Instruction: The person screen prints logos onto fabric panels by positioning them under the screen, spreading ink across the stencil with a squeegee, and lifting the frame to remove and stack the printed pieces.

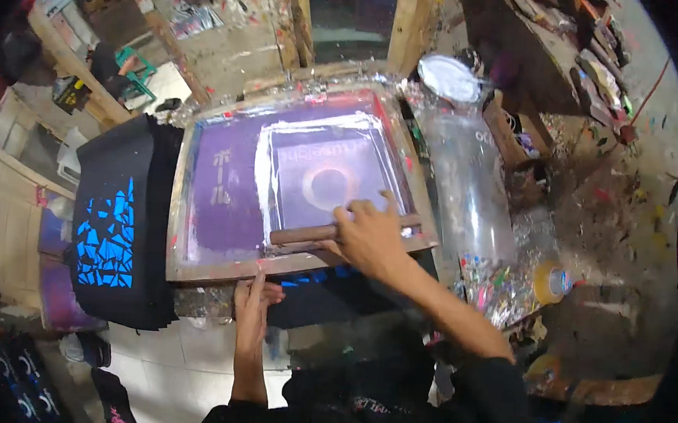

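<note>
One squeegee [303, 235] in right hand [370, 236] (left hand [253, 303] touching frame [217, 271]).

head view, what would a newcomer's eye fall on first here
Probably the big purple screen in the middle, where the right hand grips a brown squeegee across its near right part. Next would likely come the vivid blue shards on the black fabric stack at left.
</note>
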`<action>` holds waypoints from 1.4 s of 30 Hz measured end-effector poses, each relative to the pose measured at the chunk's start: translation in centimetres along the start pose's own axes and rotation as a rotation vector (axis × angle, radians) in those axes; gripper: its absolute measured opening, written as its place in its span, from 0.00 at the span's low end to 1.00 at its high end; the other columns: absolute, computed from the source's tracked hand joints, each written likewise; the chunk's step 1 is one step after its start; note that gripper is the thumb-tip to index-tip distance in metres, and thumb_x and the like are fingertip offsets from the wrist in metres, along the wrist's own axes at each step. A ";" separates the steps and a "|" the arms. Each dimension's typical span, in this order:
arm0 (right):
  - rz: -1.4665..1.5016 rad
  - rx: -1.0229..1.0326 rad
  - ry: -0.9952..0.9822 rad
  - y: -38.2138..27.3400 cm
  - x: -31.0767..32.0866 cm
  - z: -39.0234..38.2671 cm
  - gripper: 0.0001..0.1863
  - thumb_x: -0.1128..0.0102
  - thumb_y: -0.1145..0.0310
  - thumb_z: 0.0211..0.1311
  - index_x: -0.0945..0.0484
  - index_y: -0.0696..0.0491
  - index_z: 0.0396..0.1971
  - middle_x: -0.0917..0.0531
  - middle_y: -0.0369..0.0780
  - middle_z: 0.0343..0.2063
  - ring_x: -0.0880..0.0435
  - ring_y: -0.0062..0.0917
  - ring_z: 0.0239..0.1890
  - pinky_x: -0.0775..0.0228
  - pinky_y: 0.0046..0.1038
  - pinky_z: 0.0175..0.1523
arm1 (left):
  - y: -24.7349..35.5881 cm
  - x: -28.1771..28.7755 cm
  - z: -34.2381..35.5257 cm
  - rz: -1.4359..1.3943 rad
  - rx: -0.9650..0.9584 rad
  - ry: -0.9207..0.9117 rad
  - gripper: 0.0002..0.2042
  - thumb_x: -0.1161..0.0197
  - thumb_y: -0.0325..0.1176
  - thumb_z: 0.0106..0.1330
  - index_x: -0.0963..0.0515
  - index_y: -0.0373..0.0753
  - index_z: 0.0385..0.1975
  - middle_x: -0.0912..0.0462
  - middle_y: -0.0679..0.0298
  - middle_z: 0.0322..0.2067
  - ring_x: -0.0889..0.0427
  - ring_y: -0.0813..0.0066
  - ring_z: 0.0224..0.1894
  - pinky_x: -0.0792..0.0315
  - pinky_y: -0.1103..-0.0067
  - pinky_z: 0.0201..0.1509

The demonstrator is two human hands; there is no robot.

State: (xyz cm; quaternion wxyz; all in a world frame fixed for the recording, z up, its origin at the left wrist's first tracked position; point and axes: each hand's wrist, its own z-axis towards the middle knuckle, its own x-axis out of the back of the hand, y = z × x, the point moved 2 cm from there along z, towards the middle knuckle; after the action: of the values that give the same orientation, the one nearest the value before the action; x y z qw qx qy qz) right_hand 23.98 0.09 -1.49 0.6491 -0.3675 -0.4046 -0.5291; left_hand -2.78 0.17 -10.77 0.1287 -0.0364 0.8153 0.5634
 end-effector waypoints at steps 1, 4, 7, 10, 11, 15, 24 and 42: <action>0.005 0.026 0.016 -0.7 1.1 0.7 0.30 0.37 0.39 0.56 0.25 0.52 0.42 0.19 0.44 0.33 0.18 0.36 0.38 0.42 0.53 0.57 | 2.2 -0.4 -0.7 -0.008 -0.024 0.018 0.14 0.43 0.41 0.75 0.30 0.33 0.44 0.17 0.56 0.28 0.17 0.70 0.27 0.24 0.77 0.32; -0.072 -0.076 0.347 -0.4 6.7 2.8 0.30 0.33 0.37 0.51 0.23 0.52 0.33 0.19 0.41 0.32 0.20 0.34 0.35 0.39 0.48 0.50 | 10.3 -3.9 -2.2 0.043 -0.346 -0.028 0.11 0.46 0.37 0.76 0.33 0.34 0.40 0.18 0.53 0.27 0.17 0.69 0.28 0.24 0.76 0.33; -0.088 0.024 0.542 2.7 11.8 11.3 0.30 0.32 0.35 0.49 0.24 0.52 0.25 0.20 0.41 0.27 0.20 0.37 0.32 0.36 0.43 0.46 | 14.0 -7.0 4.0 0.069 -0.869 -0.079 0.09 0.48 0.31 0.75 0.33 0.31 0.45 0.18 0.53 0.29 0.16 0.67 0.32 0.21 0.72 0.37; -0.183 -0.084 0.319 5.3 16.5 18.2 0.39 0.43 0.27 0.53 0.18 0.56 0.28 0.15 0.48 0.26 0.15 0.43 0.33 0.27 0.43 0.42 | 14.9 -11.4 16.7 0.866 -1.138 0.170 0.13 0.46 0.28 0.72 0.31 0.29 0.52 0.18 0.45 0.39 0.17 0.49 0.40 0.22 0.63 0.48; -0.141 -0.158 0.212 5.5 18.2 20.1 0.42 0.47 0.25 0.53 0.16 0.57 0.30 0.14 0.52 0.28 0.13 0.44 0.35 0.24 0.43 0.42 | 14.6 -12.0 21.2 1.051 -1.099 0.053 0.15 0.45 0.28 0.71 0.30 0.29 0.54 0.19 0.41 0.44 0.18 0.43 0.46 0.23 0.60 0.54; -0.043 -0.135 0.092 4.8 19.7 24.4 0.43 0.50 0.26 0.55 0.12 0.58 0.33 0.13 0.53 0.33 0.11 0.44 0.40 0.21 0.42 0.48 | 10.9 -4.8 34.5 1.569 -1.114 -0.108 0.16 0.39 0.28 0.65 0.25 0.29 0.50 0.31 0.38 0.61 0.32 0.44 0.65 0.34 0.60 0.68; -0.076 -0.131 0.223 10.7 19.6 28.8 0.50 0.52 0.21 0.52 0.14 0.62 0.30 0.15 0.60 0.32 0.13 0.51 0.41 0.23 0.47 0.48 | 22.3 -3.3 17.5 0.685 -0.976 0.446 0.08 0.33 0.27 0.61 0.23 0.32 0.36 0.19 0.56 0.36 0.21 0.68 0.39 0.28 0.74 0.47; -0.049 -0.093 0.214 10.3 20.3 27.8 0.52 0.52 0.20 0.51 0.14 0.64 0.30 0.14 0.57 0.33 0.13 0.51 0.41 0.23 0.47 0.48 | 2.1 -16.2 4.1 1.040 -1.268 -0.361 0.21 0.36 0.30 0.63 0.25 0.37 0.57 0.29 0.50 0.62 0.35 0.52 0.69 0.40 0.62 0.73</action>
State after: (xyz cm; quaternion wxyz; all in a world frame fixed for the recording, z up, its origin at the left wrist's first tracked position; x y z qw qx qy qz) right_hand 32.61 19.04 27.77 0.6578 -0.3285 -0.3167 -0.5992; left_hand 13.08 3.34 -6.21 -0.0639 0.3695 0.2239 0.8996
